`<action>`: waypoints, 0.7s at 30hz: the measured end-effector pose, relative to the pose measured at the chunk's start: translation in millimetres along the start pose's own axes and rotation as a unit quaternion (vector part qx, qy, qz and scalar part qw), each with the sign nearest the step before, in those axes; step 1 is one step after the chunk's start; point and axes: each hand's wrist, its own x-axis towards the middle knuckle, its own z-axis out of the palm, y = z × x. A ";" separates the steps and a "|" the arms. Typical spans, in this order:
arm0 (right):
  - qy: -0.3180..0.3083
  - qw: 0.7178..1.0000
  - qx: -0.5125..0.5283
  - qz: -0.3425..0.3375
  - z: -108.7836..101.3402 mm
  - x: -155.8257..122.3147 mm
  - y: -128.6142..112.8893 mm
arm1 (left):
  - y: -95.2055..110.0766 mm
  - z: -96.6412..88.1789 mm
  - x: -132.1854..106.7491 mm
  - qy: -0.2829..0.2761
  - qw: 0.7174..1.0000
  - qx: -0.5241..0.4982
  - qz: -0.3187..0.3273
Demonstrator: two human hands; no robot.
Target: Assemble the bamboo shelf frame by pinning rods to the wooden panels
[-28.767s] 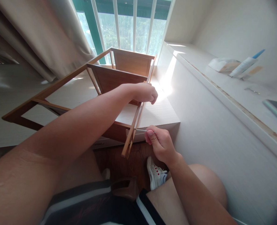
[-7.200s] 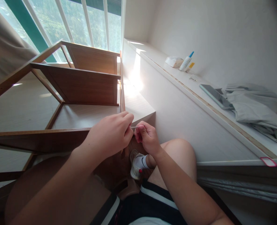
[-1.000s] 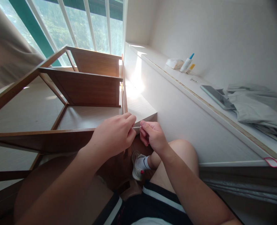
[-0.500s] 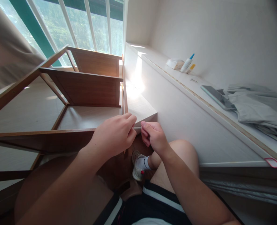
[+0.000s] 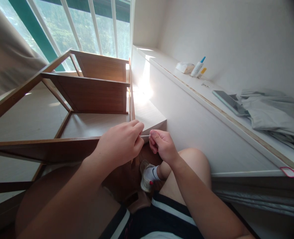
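Note:
A thin metal rod (image 5: 145, 135) spans the small gap between my hands, its exact kind not showing. My right hand (image 5: 163, 144) is closed, thumb and forefinger pinching the rod's right end. My left hand (image 5: 122, 141) has its fingers curled at the rod's other end, right by the near part of a wooden rail (image 5: 132, 103); what those fingers grip is hidden. The rail belongs to a brown wooden frame with panels, and its near panel (image 5: 69, 147) runs behind my left wrist.
Along the right, a white ledge (image 5: 161, 68) carries a white-and-blue glue bottle (image 5: 197, 69), a small metal piece (image 5: 205, 85), a tablet-like device (image 5: 230, 103) and folded grey cloth (image 5: 273, 113). My knee (image 5: 194, 162) is close under my right forearm. A barred window (image 5: 87, 26) stands beyond the frame.
Both hands keep nearly the same place and grip. The whole view has shifted very slightly to the left.

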 end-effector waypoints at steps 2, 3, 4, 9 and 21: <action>0.000 1.000 -0.006 -0.007 1.0 0.1 1.1 | -0.1 0.1 -0.5 0.001 1.000 0.001 -0.001; 0.000 1.000 -0.010 -0.011 1.1 0.1 1.3 | -0.1 0.2 -0.5 0.001 1.000 0.001 -0.001; -0.001 1.000 -0.014 -0.016 1.1 0.2 1.3 | -0.1 0.3 -0.4 0.001 1.000 0.000 0.000; 0.007 0.999 -0.012 -0.037 -0.1 0.6 1.5 | -0.3 0.7 0.5 -0.002 1.000 0.001 0.000; 0.005 0.999 -0.010 -0.042 2.0 1.7 9.5 | -0.4 1.1 0.2 0.000 1.000 0.004 0.001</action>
